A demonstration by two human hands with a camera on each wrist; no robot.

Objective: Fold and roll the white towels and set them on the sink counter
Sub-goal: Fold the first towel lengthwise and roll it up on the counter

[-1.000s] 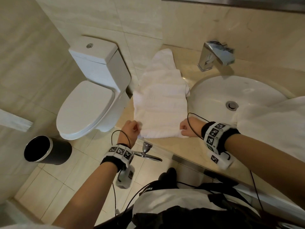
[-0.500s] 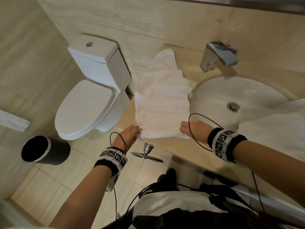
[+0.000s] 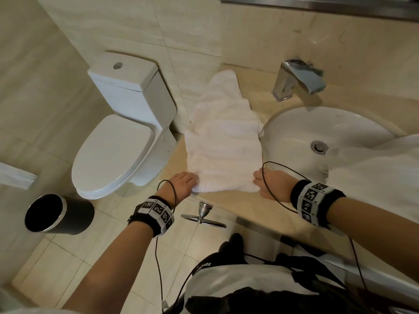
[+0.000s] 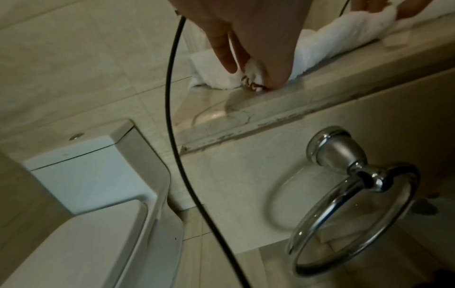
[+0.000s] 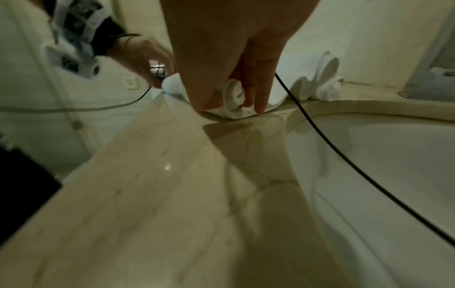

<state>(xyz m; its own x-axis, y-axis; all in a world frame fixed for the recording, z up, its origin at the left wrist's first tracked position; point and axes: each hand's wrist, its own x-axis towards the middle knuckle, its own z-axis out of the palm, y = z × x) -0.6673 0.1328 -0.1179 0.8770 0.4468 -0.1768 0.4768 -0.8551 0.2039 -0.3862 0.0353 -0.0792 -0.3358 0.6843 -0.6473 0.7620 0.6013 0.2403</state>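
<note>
White terry cloth fills the middle of the head view: a folded white towel point(image 3: 223, 152) lies lengthwise on the beige polished stone counter point(image 3: 260, 209), running away from both hands toward the wall. The left hand point(image 3: 182, 185) pinches its near left corner and the right hand point(image 3: 268, 184) its near right corner, where the near edge is just turned up into the start of a roll. Rolling well will likely mean advancing both ends evenly and tight, so the roll does not come out cone-shaped. Beyond the right hand sit the white oval basin point(image 3: 294, 132) and the chrome tap point(image 3: 294, 79); a second white towel point(image 3: 374, 177) is draped to the right of that hand, over the basin's near side. The towel's right edge lies just beside the basin rim, so the roll could slip in.

In the left wrist view, the fingers point(image 4: 226, 54) curl round the towel's end at the counter lip. Below the hand hangs a chrome towel ring point(image 4: 354, 218); to its left is a white toilet point(image 4: 81, 194). A black cable point(image 4: 172, 97) dangles beside the hand and could snag.

In the right wrist view, the right hand's fingers point(image 5: 256, 83) grasp the small rolled end, its spiral showing between them.
</note>
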